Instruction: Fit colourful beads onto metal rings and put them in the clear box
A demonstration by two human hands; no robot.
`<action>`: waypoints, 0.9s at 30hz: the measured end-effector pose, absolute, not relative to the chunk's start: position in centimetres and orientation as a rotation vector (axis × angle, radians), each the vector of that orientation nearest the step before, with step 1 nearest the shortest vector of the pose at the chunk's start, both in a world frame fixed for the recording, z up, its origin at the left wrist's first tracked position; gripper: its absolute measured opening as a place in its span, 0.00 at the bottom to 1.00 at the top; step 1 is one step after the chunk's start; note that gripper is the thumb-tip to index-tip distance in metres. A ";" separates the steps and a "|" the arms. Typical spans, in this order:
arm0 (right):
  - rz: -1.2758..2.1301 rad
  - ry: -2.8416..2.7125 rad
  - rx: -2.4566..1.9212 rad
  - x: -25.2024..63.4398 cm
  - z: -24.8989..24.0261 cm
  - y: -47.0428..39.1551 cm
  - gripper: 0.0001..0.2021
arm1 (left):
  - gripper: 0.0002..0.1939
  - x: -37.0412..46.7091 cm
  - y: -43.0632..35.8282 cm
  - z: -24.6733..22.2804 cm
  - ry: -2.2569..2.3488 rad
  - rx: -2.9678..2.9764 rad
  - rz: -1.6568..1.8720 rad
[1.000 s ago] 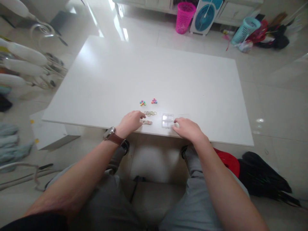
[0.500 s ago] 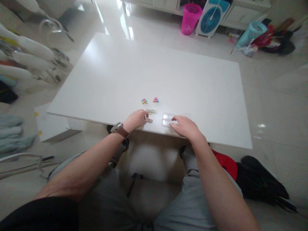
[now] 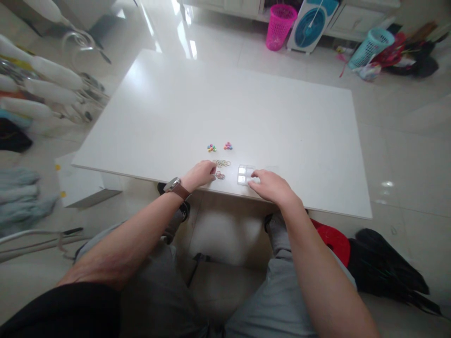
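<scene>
My left hand (image 3: 200, 174), wearing a watch, is at the table's near edge with thumb and fingertips pinched together. Whatever they pinch is too small to make out. Just right of those fingertips lies a small pile of reddish rings (image 3: 220, 175). Behind it is a pile of pale yellowish rings (image 3: 223, 163). My right hand (image 3: 270, 184) is at the right side of a clear compartment box (image 3: 242, 174), its thumb and forefinger apart over that side. It hides part of the box; a clear lid-like flap (image 3: 272, 168) shows behind the hand.
Two little clusters of coloured beads, one multicoloured (image 3: 211, 148) and one mostly pink (image 3: 228, 146), lie farther back on the white table (image 3: 246, 108). Beyond the table stand a pink basket (image 3: 280, 28), a blue-and-white appliance (image 3: 310, 26) and a light-blue basket (image 3: 371, 47).
My left fingertips have drawn slightly left, off the reddish rings, which now show more fully. My right hand has hardly moved at the box. The camera view has shifted slightly.
</scene>
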State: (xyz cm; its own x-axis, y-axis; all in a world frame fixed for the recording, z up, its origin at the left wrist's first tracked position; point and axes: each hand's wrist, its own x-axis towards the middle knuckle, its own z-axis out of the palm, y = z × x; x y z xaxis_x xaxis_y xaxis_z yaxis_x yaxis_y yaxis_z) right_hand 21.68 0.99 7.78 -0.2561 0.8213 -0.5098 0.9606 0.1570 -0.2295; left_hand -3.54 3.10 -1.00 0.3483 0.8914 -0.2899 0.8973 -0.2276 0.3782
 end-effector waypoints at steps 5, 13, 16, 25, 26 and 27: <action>-0.763 2.159 1.689 21.5 7.6 1.0 0.20 | 0.02 -3.7 3.2 -0.1 1.559 2.086 -0.026; -0.756 2.175 1.656 21.5 7.2 1.0 0.19 | 0.08 -3.5 3.1 2.3 1.531 2.054 0.017; -0.687 2.177 1.688 21.4 7.3 1.0 0.20 | 0.11 -3.6 3.1 2.8 1.530 2.051 0.024; -0.772 2.172 1.577 20.4 6.4 0.4 0.19 | 0.17 -3.2 2.9 3.3 1.506 2.008 0.080; -0.785 2.167 1.563 20.2 6.1 0.4 0.19 | 0.17 -3.2 2.8 3.5 1.502 2.004 0.081; -0.795 2.163 1.550 20.1 5.9 0.3 0.19 | 0.17 -3.1 2.8 3.6 1.498 2.002 0.084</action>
State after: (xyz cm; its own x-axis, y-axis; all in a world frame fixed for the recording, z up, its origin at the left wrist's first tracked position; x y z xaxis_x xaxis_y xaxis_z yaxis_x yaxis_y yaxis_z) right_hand 20.06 0.25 5.90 -0.3320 0.7385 -0.5869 0.9428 0.2391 -0.2325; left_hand -3.10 2.77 3.59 0.3519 0.8836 -0.3090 0.8436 -0.1563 0.5137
